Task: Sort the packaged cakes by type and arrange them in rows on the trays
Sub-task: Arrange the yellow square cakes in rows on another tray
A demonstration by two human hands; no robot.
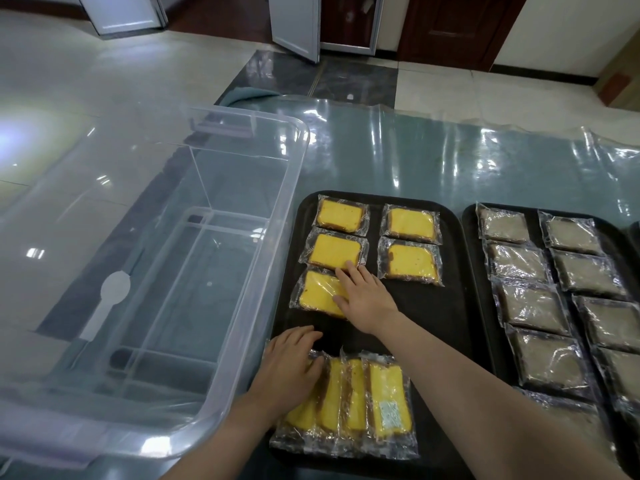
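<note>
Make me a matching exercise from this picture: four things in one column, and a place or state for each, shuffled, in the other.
1. clear plastic bin
2. brown cakes
3. left hand
4. right hand

A. rests on the overlapping stack of yellow cakes
B. empty
C. laid in rows on the right tray
D. presses the third yellow cake in the left row

Pairs: 1-B, 2-C, 3-A, 4-D
</note>
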